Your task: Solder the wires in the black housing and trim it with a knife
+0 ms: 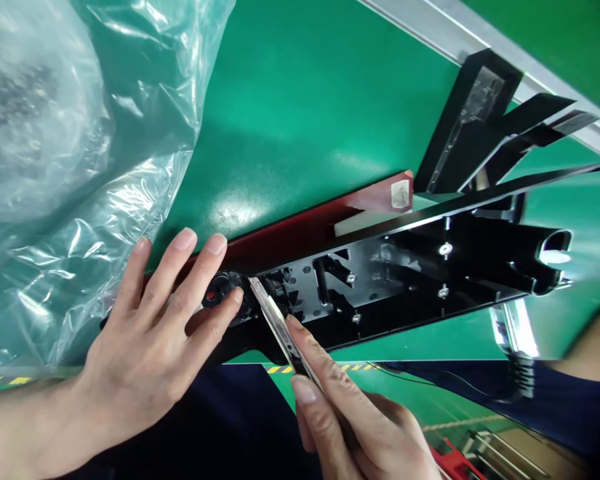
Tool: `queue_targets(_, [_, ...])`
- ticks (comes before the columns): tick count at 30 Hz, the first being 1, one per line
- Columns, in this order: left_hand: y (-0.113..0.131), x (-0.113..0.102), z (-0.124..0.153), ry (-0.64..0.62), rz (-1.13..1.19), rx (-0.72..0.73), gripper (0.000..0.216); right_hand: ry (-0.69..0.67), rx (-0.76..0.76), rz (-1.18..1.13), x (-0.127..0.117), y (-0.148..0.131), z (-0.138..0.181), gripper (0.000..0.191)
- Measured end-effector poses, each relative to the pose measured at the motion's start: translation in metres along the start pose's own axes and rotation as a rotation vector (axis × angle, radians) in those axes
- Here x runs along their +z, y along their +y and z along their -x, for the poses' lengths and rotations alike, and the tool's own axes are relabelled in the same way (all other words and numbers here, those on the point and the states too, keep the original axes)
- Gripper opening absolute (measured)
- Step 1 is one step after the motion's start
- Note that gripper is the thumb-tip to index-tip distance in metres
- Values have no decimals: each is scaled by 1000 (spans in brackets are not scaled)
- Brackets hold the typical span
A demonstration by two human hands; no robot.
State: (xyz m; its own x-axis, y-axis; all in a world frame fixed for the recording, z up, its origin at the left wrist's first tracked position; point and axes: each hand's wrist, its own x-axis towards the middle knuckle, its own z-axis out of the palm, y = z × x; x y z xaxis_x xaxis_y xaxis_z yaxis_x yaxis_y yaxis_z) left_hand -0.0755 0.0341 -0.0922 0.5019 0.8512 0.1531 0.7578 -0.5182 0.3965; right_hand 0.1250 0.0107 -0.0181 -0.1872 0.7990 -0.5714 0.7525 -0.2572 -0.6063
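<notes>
A long black plastic housing [390,287] lies at a slant across the work surface, its inside up, with ribs and several bright metal inserts. My left hand [160,333] rests over its left end with fingers spread. The thumb is beside a round black part [223,287] with a small red spot. My right hand [355,413] grips a slim metal tool [275,319] that looks like a utility knife. My index finger lies along the tool. Its tip is at the housing near my left thumb; whether it touches is unclear.
Behind the housing lies a dark red strip [370,199] with a pale label. Black angled parts [473,127] stand by a metal rail [430,33]. A clear plastic bag [145,133] covers the left of the green surface [300,120]. Another person's arm [593,347] shows at right.
</notes>
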Motion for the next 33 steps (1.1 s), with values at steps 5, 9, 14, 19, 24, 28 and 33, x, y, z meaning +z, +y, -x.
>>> queue_targets(5, [1, 0, -1, 9, -13, -6, 32, 56, 33, -23, 3, -2, 1, 46])
queue_targets(9, [1, 0, -2, 6, -5, -15, 32, 77, 26, -5, 6, 0, 1, 42])
queue_targets(14, [0, 1, -1, -8, -15, -17, 29, 54, 28, -109, 13, 6, -1, 39])
queue_targets(19, [-1, 1, 0, -31, -32, -7, 26, 72, 38, -169, 15, 6, -1, 36])
queue_targets(24, [0, -1, -2, -34, -48, -9, 23, 91, 10, -80, 13, 6, 3, 42])
queue_targets(28, [0, 0, -2, -45, -64, 1, 24, 88, -1, -84, 14, 7, 1, 39])
queue_targets(33, [-3, -2, -2, -48, -77, 30, 25, 106, -1, -112, 16, 7, -1, 38])
